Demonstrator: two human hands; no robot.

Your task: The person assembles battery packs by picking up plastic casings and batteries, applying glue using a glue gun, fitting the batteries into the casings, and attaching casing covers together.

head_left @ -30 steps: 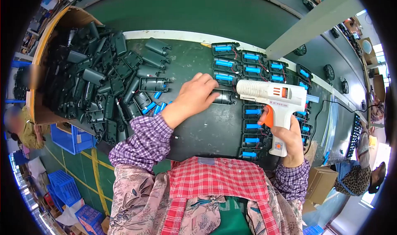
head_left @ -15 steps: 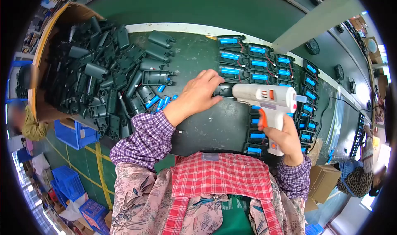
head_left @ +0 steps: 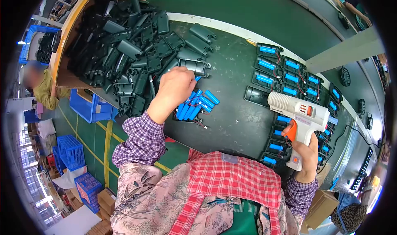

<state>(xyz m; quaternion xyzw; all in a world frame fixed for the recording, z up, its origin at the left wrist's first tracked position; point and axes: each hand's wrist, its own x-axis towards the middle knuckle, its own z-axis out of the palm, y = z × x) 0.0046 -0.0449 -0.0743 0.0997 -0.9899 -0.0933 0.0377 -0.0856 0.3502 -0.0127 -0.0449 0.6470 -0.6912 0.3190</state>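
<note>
My right hand (head_left: pixel 304 150) is wrapped round the handle of a white glue gun (head_left: pixel 300 113), a finger at its orange trigger. The gun's nozzle end lies over an empty black housing (head_left: pixel 255 95). My left hand (head_left: pixel 175 86) is at the pile's edge, beside a pile of blue batteries (head_left: pixel 194 107) and an open black housing (head_left: pixel 194 66). Its fingers are curled together round the end of a blue battery (head_left: pixel 198 78), partly hidden. Rows of housings with blue batteries (head_left: pixel 291 78) lie behind and in front of the gun.
A cardboard box (head_left: pixel 66 40) spills a heap of black housings (head_left: pixel 130 49) at the left. Blue crates (head_left: pixel 70 152) stand on the floor. A grey post (head_left: pixel 347 51) rises at the back right. Other people are at the left and far right.
My left hand has left the empty housing by the nozzle and moved left to the blue batteries. The view has shifted left. The glue gun stays in my right hand.
</note>
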